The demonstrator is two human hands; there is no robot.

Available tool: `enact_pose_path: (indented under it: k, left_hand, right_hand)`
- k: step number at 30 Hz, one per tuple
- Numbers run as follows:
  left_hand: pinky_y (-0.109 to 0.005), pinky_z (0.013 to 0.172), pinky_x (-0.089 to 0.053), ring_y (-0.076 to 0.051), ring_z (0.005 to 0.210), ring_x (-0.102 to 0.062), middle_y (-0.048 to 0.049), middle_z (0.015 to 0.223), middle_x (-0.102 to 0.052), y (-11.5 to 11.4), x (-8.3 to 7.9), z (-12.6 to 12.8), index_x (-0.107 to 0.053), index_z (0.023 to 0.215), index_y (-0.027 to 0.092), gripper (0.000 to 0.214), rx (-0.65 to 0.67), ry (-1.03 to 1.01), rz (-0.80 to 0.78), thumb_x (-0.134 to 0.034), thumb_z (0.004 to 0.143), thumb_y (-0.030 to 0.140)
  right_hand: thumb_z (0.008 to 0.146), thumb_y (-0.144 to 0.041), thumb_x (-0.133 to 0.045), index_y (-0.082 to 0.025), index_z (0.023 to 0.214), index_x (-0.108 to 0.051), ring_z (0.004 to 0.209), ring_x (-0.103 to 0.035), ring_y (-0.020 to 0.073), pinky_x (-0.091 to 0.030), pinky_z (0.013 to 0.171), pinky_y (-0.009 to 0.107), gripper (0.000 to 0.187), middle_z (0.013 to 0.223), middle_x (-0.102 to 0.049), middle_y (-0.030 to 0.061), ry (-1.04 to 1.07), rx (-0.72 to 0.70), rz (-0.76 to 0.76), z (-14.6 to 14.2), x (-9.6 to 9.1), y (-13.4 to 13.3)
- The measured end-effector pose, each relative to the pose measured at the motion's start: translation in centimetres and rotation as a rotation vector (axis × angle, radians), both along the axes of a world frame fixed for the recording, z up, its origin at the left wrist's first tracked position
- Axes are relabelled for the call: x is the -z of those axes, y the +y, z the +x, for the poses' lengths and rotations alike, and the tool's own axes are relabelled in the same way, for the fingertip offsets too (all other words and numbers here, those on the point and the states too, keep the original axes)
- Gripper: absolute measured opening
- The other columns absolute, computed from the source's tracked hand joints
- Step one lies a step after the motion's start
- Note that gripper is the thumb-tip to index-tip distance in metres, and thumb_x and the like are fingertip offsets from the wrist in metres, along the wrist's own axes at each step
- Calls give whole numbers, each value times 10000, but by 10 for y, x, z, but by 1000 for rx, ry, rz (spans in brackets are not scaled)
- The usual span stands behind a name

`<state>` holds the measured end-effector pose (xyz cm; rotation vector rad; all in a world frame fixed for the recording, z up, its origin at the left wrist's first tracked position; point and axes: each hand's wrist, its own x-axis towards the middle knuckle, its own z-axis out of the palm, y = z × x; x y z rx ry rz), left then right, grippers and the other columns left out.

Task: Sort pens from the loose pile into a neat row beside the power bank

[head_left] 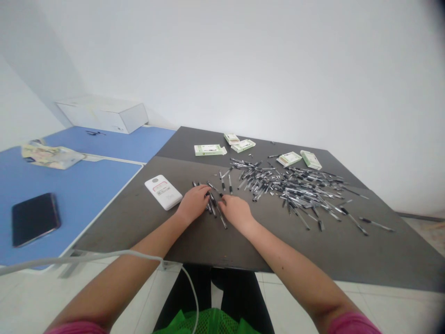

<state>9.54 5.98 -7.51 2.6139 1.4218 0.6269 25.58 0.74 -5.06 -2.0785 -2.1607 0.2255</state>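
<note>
Pens [221,215] lie bunched on the dark table [198,241]. Left hand [194,200] curls fingers over them; right hand [238,211] bends fingers near one; can't tell if either grips. Probably light, stiff, slick, apt to roll; pinch mid-barrel.

Even light paled the wall [264,69]; pens [302,192] looked slightly blurred; dark haze dimmed the near right corner of the desk [313,257]

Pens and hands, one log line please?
left hand: on small pen group; right hand: at group's right edge; big pen pile: farther right
</note>
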Motion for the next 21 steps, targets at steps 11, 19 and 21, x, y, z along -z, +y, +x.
enact_pose_path:
  k: [11, 19, 21]
  left_hand:
    - [-290, 810, -436, -191, 922, -625, -115, 903, -688, 66, -29, 27, -671, 831, 151, 193, 349, 539, 50, -492, 818, 79]
    - [-285, 844, -421, -200, 954, -598, -95, 939, -683, 82, -48, 19, -678, 808, 189, 137, 428, 476, -71, -544, 787, 168]
    - [-284, 841, -423, -198, 935, -598, -65, 958, -680, 71, -59, 18, -672, 876, 197, 165, 348, 268, -214, -547, 796, 269]
  right_hand:
    - [883, -301, -431, -261, 962, -651, 848, -632, 190, -393, 658, 249, 237, 912, -703, 21, 171, 194, 100, 62, -9, 3]
    - [842, -310, -461, -246, 908, -666, 749, -610, 173, -397, 649, 253, 225, 801, -686, 8, 415, 219, 205, 81, 1, -7]
    - [828, -340, -476, -225, 882, -668, 664, -594, 159, -411, 627, 254, 231, 712, -659, -1, 595, 216, 226, 82, 3, -9]
